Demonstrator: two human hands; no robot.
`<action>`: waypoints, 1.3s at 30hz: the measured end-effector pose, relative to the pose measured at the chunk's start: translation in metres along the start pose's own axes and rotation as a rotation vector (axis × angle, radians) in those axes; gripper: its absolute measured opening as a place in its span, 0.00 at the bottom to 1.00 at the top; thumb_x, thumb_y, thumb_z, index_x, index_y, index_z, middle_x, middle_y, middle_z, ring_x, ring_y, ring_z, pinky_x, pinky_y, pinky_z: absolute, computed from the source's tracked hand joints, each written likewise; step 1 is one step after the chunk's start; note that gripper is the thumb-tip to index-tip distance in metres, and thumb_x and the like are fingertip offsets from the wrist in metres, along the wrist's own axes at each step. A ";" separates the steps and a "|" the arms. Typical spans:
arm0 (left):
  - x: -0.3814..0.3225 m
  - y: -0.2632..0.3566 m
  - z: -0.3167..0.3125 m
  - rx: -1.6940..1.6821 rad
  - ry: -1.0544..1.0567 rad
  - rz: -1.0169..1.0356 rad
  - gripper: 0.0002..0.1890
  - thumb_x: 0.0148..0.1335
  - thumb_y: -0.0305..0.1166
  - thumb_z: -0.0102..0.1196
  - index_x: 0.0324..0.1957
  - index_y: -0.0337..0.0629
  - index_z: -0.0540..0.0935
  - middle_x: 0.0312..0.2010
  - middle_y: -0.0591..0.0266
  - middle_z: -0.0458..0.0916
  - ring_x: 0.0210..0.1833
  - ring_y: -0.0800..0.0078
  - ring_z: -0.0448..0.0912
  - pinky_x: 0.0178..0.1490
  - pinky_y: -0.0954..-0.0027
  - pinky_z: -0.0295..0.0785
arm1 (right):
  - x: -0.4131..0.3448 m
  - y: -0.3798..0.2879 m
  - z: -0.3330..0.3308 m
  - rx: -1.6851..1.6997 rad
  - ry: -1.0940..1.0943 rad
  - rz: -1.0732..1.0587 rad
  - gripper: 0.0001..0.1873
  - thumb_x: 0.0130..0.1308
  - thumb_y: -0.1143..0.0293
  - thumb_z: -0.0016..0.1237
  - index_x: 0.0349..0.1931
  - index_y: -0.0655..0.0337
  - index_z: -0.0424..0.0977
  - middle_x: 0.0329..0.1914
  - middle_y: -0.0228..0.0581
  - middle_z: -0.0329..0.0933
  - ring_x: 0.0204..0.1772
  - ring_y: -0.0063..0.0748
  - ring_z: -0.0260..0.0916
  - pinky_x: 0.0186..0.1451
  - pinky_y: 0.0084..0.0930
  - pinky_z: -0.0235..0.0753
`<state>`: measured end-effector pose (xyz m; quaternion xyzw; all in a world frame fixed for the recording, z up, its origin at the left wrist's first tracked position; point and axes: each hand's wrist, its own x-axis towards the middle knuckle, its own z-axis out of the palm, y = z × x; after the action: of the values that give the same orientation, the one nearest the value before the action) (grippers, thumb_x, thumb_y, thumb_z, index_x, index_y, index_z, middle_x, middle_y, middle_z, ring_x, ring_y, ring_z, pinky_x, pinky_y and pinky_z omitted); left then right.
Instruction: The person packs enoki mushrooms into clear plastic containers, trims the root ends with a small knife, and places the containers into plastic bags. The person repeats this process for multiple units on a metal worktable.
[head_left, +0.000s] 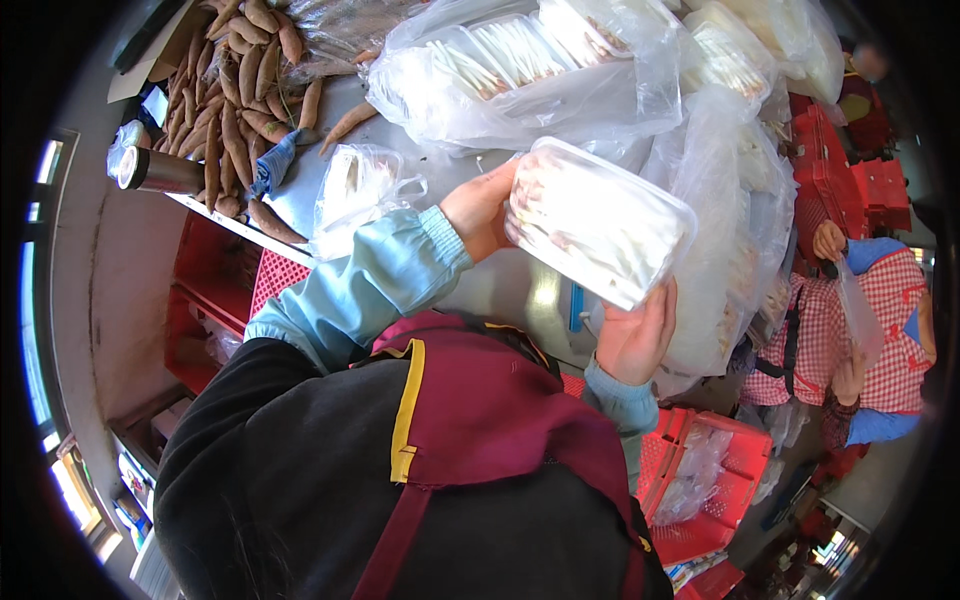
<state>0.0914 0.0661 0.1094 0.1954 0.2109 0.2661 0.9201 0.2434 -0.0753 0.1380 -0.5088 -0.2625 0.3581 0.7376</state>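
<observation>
My left hand (484, 206) and my right hand (637, 326) hold a clear plastic tray (600, 217) between them, tilted, with pale sticks or stems inside. The left grips its left end, while the right supports its lower right corner. Beyond it, a large clear plastic bag (555, 112) lies on the metal table (487, 289), holding several similar trays of white stems. To the right are more bagged trays (705, 247). A small plastic bag (360, 184) with something inside lies left of my left hand. Under the tray shows part of a blue object (577, 307).
A pile of brown tubers (232, 112) covers the table's far left, beside a metal flask (161, 172) and a blue cloth (274, 165). Red plastic crates (705, 487) stand below at right and left (217, 262). A person in a checked apron (889, 330) is at the right, holding a plastic bag.
</observation>
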 end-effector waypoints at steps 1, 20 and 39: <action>0.001 0.001 0.000 0.005 0.000 -0.039 0.24 0.68 0.50 0.38 0.59 0.49 0.67 0.53 0.63 0.74 0.56 0.69 0.72 0.57 0.57 0.67 | -0.003 -0.002 0.000 -0.093 -0.012 -0.053 0.16 0.67 0.71 0.35 0.51 0.70 0.67 0.54 0.48 0.68 0.54 0.43 0.69 0.56 0.34 0.69; 0.012 -0.012 0.015 -0.533 -0.459 0.125 0.28 0.59 0.58 0.47 0.50 0.45 0.72 0.51 0.57 0.69 0.63 0.60 0.60 0.70 0.53 0.50 | -0.036 0.012 0.002 -0.170 -0.413 0.067 0.40 0.66 0.53 0.42 0.65 0.77 0.45 0.67 0.49 0.53 0.68 0.37 0.53 0.69 0.32 0.51; -0.019 -0.013 0.016 0.569 -0.673 0.492 0.57 0.37 0.28 0.73 0.66 0.43 0.46 0.64 0.53 0.52 0.68 0.60 0.53 0.68 0.58 0.48 | 0.005 0.082 -0.015 -0.397 -0.542 0.206 0.27 0.67 0.48 0.34 0.59 0.55 0.59 0.56 0.38 0.65 0.57 0.35 0.65 0.59 0.36 0.70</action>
<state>0.0897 0.0411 0.1219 0.5574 -0.0856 0.3290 0.7575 0.2361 -0.0617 0.0562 -0.5526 -0.4604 0.4948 0.4877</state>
